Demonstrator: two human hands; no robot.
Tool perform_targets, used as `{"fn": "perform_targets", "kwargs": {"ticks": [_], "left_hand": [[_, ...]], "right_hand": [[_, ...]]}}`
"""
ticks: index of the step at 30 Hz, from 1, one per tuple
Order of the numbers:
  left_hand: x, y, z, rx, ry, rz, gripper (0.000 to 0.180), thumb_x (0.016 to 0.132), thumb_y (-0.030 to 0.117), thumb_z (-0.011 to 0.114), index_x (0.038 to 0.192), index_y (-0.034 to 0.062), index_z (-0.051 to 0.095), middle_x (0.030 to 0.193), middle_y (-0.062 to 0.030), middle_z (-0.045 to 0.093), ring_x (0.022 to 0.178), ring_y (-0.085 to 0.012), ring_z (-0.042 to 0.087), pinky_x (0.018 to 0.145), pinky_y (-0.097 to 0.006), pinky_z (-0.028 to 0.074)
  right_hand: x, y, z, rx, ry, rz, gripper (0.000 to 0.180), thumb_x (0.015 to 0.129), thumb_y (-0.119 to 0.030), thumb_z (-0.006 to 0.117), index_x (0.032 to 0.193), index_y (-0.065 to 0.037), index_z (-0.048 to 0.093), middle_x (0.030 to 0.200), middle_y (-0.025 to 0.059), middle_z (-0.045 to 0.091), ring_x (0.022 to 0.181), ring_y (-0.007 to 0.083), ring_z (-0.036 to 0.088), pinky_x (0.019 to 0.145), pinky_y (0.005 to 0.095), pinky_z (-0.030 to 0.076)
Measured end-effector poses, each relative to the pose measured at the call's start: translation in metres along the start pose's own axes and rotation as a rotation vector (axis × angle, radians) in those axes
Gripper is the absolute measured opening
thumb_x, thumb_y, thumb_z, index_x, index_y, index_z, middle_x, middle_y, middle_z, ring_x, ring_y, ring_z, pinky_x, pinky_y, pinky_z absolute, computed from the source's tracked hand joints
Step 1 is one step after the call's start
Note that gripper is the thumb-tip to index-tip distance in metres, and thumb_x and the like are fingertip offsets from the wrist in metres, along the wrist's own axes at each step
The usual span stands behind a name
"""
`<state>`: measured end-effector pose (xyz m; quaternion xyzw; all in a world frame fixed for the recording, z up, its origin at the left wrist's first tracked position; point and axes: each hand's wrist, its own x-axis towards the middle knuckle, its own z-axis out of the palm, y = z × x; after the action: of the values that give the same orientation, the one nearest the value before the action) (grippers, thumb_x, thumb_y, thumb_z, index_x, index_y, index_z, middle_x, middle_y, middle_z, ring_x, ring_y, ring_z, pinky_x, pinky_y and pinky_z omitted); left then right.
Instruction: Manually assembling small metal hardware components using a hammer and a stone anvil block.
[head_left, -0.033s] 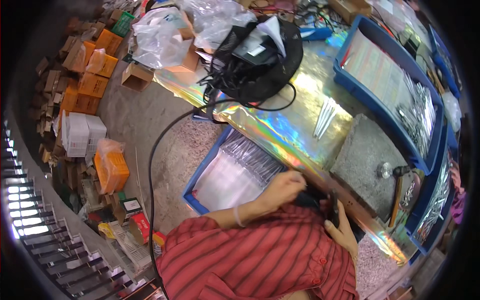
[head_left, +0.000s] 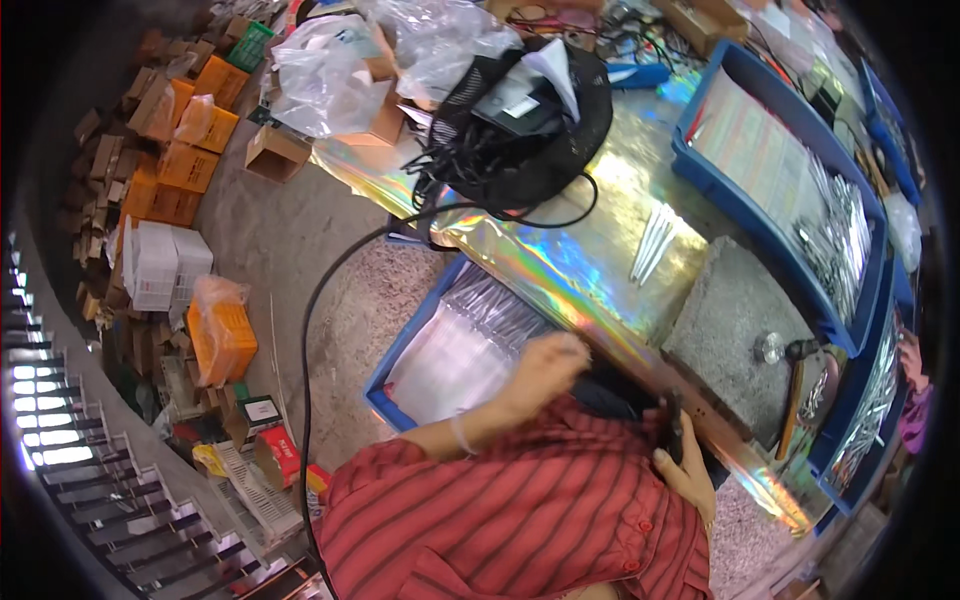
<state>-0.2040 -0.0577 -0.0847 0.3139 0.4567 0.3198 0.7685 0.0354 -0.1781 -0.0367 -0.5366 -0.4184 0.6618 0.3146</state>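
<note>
Shifted slightly leftward, the left hand (head_left: pixel 550 368) is loosely curled and blurred; whether it grips anything, I cannot tell. Just left of it lies a blue tray (head_left: pixel 385 408) of metal rods (head_left: pixel 490 303). The right hand (head_left: pixel 688 465) closes around a dark object (head_left: pixel 672 418). Ahead-right of that hand sits a stone block (head_left: pixel 735 320); farther, loose rods (head_left: pixel 655 242).

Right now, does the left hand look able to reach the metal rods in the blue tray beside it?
Probably yes: the left hand is close by the blue tray, and nothing visible blocks its way to the metal rods. It is blurred, so whether it holds something is unclear.
</note>
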Motion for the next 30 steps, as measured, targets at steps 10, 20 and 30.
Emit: {"fn": "perform_targets", "kwargs": {"ticks": [10, 20, 30], "left_hand": [[0.06, 0.158, -0.162, 0.895, 0.902, 0.751, 0.016, 0.078, 0.014, 0.059, 0.081, -0.0016, 0.061, 0.063, -0.015, 0.059, 0.056, -0.0149, 0.055, 0.054, -0.03, 0.044], [0.128, 0.188, -0.185, 1.274, 0.781, 0.602, 0.018, 0.078, 0.022, 0.058, 0.086, 0.0061, 0.062, 0.078, -0.02, 0.063, 0.077, -0.0379, 0.061, 0.067, -0.045, 0.048], [0.068, 0.17, -0.152, 0.878, 1.012, 0.704, 0.018, 0.085, 0.014, 0.054, 0.092, -0.0012, 0.06, 0.073, -0.0156, 0.059, 0.065, -0.0204, 0.056, 0.065, -0.032, 0.045]], "right_hand": [[-0.041, 0.011, 0.003, -0.065, 0.234, 0.031, 0.064, 0.084, -0.024, 0.059, 0.135, -0.002, 0.029, 0.113, 0.0116, 0.049, 0.101, 0.0192, 0.048, 0.091, 0.0307, 0.036], [-0.021, 0.022, -0.007, -0.11, 0.223, -0.045, 0.064, 0.083, -0.027, 0.063, 0.134, -0.006, 0.031, 0.099, 0.0103, 0.054, 0.081, 0.0155, 0.053, 0.075, 0.0282, 0.044], [-0.059, 0.038, -0.025, -0.14, 0.567, -0.135, 0.057, 0.085, -0.021, 0.058, 0.133, -0.005, 0.033, 0.09, 0.0053, 0.052, 0.073, 0.0125, 0.05, 0.067, 0.025, 0.042]]}}
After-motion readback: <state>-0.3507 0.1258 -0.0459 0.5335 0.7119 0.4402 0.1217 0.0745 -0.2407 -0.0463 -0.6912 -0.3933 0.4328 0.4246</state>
